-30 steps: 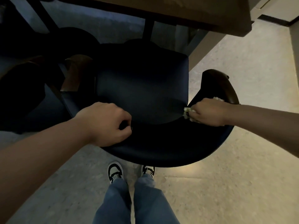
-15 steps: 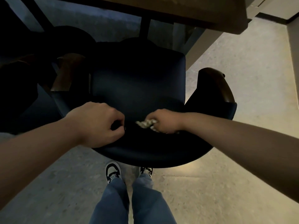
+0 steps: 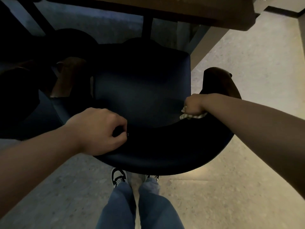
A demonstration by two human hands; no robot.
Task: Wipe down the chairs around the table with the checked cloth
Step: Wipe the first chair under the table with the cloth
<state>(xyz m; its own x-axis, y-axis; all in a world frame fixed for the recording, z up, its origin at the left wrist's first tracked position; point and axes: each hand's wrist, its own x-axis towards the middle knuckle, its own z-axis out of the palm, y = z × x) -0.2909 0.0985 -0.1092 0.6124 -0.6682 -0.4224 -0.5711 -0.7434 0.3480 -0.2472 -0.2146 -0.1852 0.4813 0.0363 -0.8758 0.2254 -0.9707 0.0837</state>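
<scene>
Our crumpled pale checked cloth [image 3: 194, 115] is bunched under our right hand [image 3: 194, 105], whose curled fingers clamp it against the inner curve of the dark blue upholstered chair [image 3: 142, 96], where the backrest meets the seat on the right side, just below the dark wooden armrest [image 3: 219, 81]. Our left hand [image 3: 99, 131] curls over the backrest's top edge and grips it, steadying the chair. We judge the wipe to be mid-stroke along the seat-back junction; the next move calls for dragging the cloth along that curve or up onto the armrest while the left hand holds firm. The brown wooden surface [image 3: 198, 10] shadows everything beneath it, so the chairs to the left are perhaps two, though we cannot tell.
</scene>
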